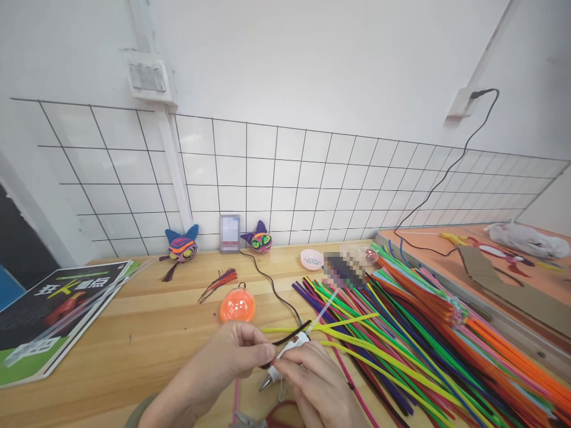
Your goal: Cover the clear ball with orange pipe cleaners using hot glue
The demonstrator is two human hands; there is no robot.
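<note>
A black pipe cleaner [292, 333] is pinched between the thumb and forefinger of my left hand [238, 351], its free end sticking up to the right. My right hand [316, 377] is closed, its fingertips meeting those of my left hand at the pipe cleaner. The exact grip there is partly hidden. Beneath and between both hands lies a white glue gun [300, 340], nozzle toward me, with a clear glue stick [323, 310] out of its back. A shiny orange ball [238, 305] rests just beyond my left hand. Red-handled scissors [285, 415] show at the bottom edge.
Many coloured pipe cleaners [401, 339] cover the table's right side. Two wrapped cat-head ornaments [182, 244] and a phone [229, 234] stand by the grid wall. A pink bowl of small beads [311, 260], a red tassel [218, 284] and a black booklet [57, 315] lie around.
</note>
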